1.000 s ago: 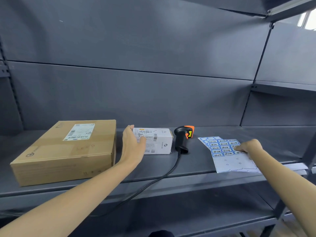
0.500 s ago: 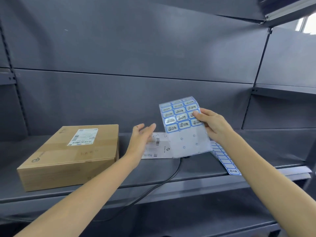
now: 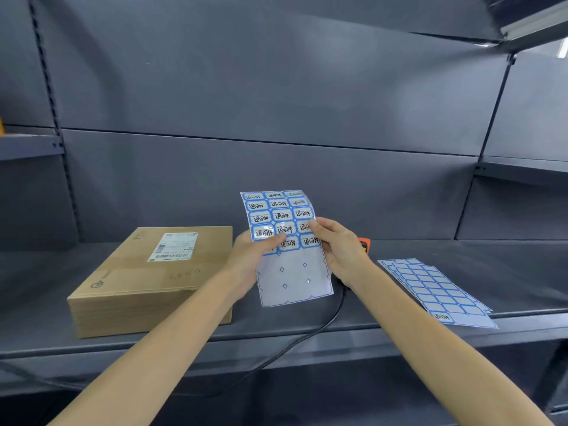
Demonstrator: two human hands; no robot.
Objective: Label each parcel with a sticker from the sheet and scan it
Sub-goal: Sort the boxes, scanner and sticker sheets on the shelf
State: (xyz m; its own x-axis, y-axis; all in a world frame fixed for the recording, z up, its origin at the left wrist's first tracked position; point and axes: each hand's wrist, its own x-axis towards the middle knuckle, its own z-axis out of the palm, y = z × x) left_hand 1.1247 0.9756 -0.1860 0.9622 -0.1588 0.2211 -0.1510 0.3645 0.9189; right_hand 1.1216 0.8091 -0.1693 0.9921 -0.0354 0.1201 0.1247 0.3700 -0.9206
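Glossy rectangular sticker sheet (image 3: 289, 241), half-peeled

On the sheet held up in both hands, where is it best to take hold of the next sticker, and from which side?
Probably the sticker at the left end of a lower written row, under the left hand's thumb. Lift its outer left corner and peel toward the right hand, which steadies the sheet. The sheet's bare lower part suggests peeling has gone row by row from the bottom.
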